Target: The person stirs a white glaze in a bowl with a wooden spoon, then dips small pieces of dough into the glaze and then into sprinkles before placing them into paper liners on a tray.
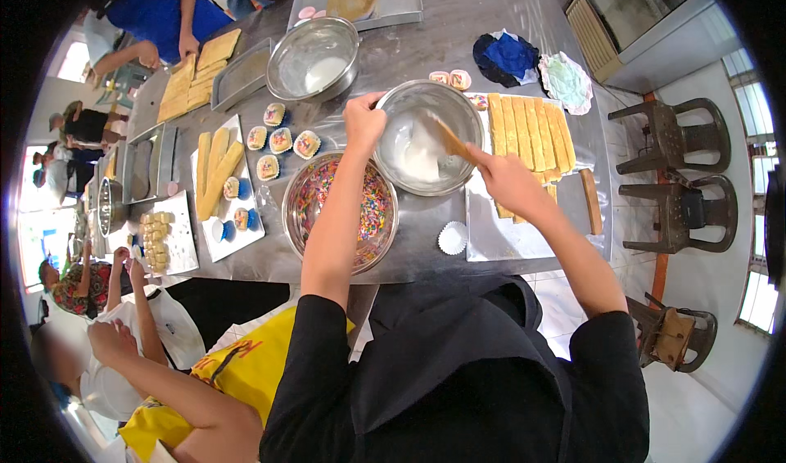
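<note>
My left hand (365, 123) grips the rim of a stainless steel mixing bowl (457, 104) that holds a white cream or icing (417, 156). In my right hand (513, 180) is a wooden spoon or spatula (451, 136), its end down inside this bowl and partly blurred. Under my left forearm stands a second steel bowl (393, 217) with multicoloured sprinkles (371, 202). To the right, strips of yellow sponge cake (531, 128) lie on a white board (509, 245), some behind my right hand. A white paper baking cup (452, 237) sits near the table's front edge.
Sprinkle-topped cakes in cups (280, 140) stand left of the bowls, beside a board with cake strips (236, 245). Another steel bowl (344, 33) is farther back. A wooden stick (591, 202) lies at right. Co-workers stand close left, one in a yellow apron (258, 365). Plastic chairs (675, 205) line the right.
</note>
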The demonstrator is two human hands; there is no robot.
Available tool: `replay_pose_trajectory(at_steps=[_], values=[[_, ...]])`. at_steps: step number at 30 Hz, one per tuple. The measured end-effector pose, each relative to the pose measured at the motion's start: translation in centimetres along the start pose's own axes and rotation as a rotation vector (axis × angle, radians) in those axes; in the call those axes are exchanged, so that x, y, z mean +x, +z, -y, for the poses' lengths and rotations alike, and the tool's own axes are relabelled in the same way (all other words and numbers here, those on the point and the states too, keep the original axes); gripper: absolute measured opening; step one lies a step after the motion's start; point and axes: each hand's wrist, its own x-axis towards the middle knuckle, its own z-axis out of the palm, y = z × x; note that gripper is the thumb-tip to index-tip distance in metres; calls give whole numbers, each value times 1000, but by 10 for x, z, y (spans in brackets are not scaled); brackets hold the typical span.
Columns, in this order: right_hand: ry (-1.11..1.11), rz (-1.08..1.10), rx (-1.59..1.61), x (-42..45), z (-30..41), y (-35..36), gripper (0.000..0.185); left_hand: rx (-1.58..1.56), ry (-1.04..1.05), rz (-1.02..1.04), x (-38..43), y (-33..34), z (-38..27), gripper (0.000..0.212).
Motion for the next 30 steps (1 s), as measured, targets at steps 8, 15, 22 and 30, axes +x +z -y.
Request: replay_pose_trajectory(at_steps=[8, 15, 22, 30], values=[[-258, -65, -458, 42, 3, 19, 33, -47, 27, 197, 13, 12, -14, 39], [-441, 242, -571, 18, -1, -11, 39, 40, 224, 269, 16, 12, -23, 40], [-435, 181, -511, 24, -6, -64, 42, 38, 224, 263, 15, 8, -20, 42], [-273, 435, -191, 46, -12, -19, 38, 28, 240, 210, 14, 9, -8, 42]])
